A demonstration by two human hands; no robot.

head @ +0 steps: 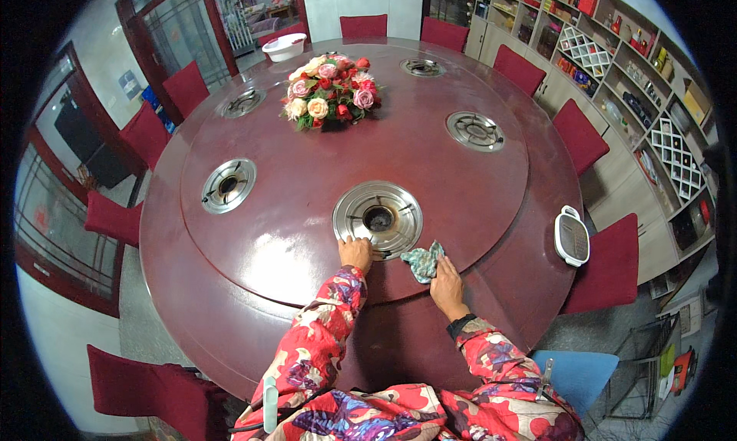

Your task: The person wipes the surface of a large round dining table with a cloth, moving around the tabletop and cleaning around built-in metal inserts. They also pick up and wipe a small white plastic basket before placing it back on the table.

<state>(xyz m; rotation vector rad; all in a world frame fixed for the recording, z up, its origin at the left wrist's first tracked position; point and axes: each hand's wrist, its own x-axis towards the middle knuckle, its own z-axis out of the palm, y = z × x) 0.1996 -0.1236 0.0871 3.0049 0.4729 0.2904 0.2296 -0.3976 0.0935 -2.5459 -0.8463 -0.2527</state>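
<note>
My left hand touches the near-left rim of a round metal burner set into the dark red table. Its fingers are bent over the rim, and whether they grip it is hidden. In my right hand is one end of a crumpled green-and-white cloth, which rests on the tabletop just right of the burner's near edge. Both hands are over the turntable, the raised inner disc of the table. The burner has a dark, round opening at its middle.
Several more burners ring the turntable. An artificial flower arrangement sits toward the far side, with a white basin beyond it. At the right edge lies a white-rimmed grater box. Red-covered chairs surround the table.
</note>
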